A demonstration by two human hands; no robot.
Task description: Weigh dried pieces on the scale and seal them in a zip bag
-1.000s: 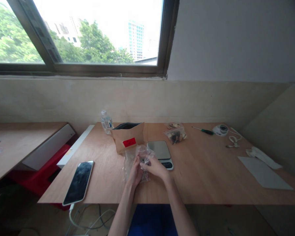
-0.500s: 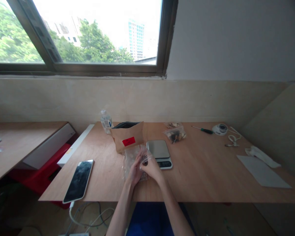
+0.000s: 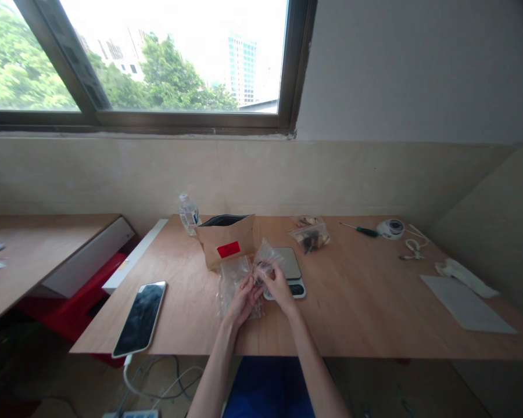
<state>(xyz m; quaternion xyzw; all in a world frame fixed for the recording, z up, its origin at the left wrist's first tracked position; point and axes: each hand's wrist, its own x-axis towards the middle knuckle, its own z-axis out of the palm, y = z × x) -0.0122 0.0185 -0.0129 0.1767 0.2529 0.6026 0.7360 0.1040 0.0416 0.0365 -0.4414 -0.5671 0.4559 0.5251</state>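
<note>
A clear plastic bag [image 3: 267, 253] with small dark bits low in it is held up between both hands. My left hand [image 3: 244, 299] closes on its lower left side. My right hand [image 3: 281, 288] pinches it from the right, over the near left part of a kitchen scale [image 3: 293, 264]. Under and beside my left hand lie more clear plastic bags [image 3: 232, 278], flat on the table. Just behind them stands a brown paper pouch [image 3: 211, 249] with a red label, its top gaping. What the bits in the bag are I cannot make out.
A phone [image 3: 142, 319] on a cable lies at the left, a water bottle [image 3: 188, 215] behind it. Filled zip bags [image 3: 311, 237] sit behind the scale. Farther right are a screwdriver [image 3: 366, 231], a dome camera [image 3: 390, 229], a white sheet [image 3: 464, 305] and a white cloth [image 3: 466, 277].
The held bag has been turned upright, its top now standing above the fingers in front of the scale. My right hand has shifted its grip slightly upward on it.
</note>
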